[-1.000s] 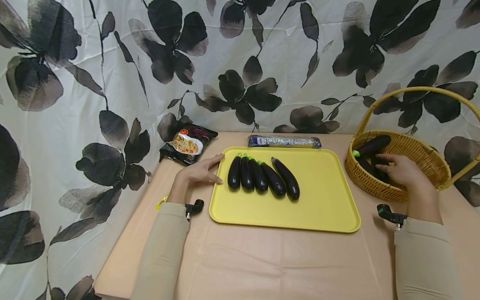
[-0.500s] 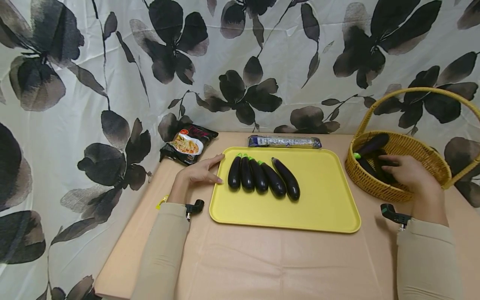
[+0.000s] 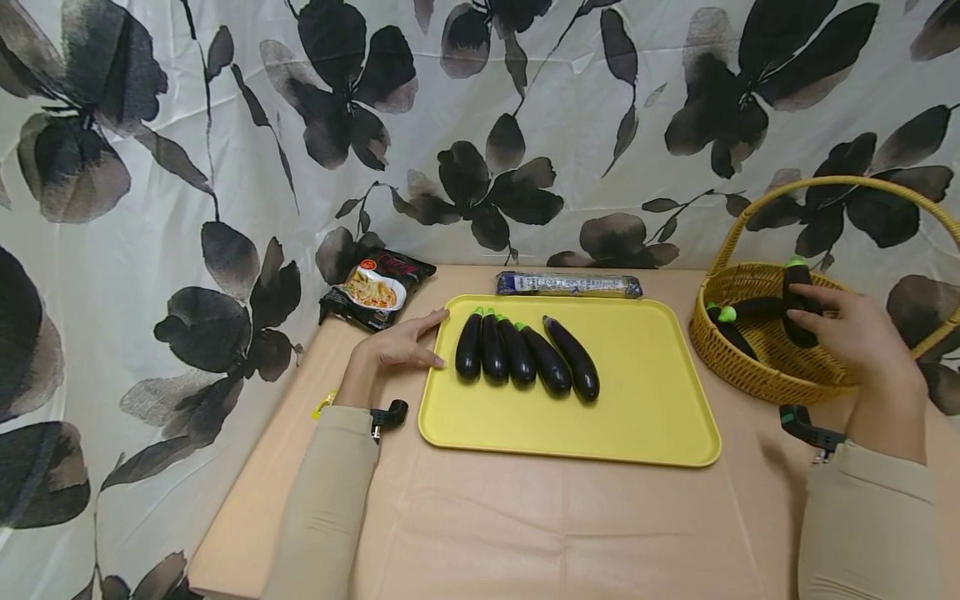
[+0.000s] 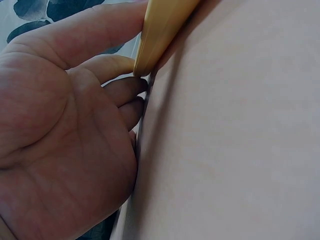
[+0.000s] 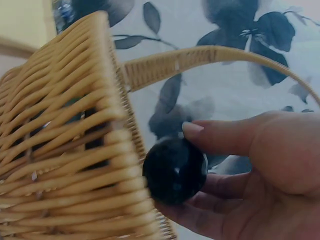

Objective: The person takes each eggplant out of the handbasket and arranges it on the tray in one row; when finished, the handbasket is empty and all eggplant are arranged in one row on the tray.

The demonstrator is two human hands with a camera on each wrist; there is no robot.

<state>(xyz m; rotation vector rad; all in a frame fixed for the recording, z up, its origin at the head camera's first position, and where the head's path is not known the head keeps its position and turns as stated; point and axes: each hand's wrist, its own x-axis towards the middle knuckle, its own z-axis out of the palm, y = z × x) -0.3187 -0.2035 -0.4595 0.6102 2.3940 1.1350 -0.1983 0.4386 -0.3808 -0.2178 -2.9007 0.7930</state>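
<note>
My left hand [image 3: 399,343] rests against the left edge of the yellow tray [image 3: 570,433], its thumb [image 4: 100,30] and index finger touching the rim. On the tray lie several dark eggplants [image 3: 517,352] side by side, most with their green stems toward the back. At the right, my right hand [image 3: 862,337] pinches another eggplant [image 3: 797,304] between thumb and fingers, held upright over the wicker basket [image 3: 780,387]. Its rounded dark end [image 5: 175,170] shows beside the basket rim in the right wrist view. More eggplants [image 3: 759,308] lie inside the basket, partly overlapping.
A black noodle packet [image 3: 375,287] lies at the table's back left. Behind the tray sits a long blue-and-silver package [image 3: 568,284]. The basket's tall handle [image 3: 847,181] arches over its opening. A floral curtain [image 3: 480,125] hangs behind the table [image 3: 540,533].
My right hand has drawn an eggplant up from the others in the basket and shifted right with it. Another eggplant in the basket has changed position. The left hand and tray stay put.
</note>
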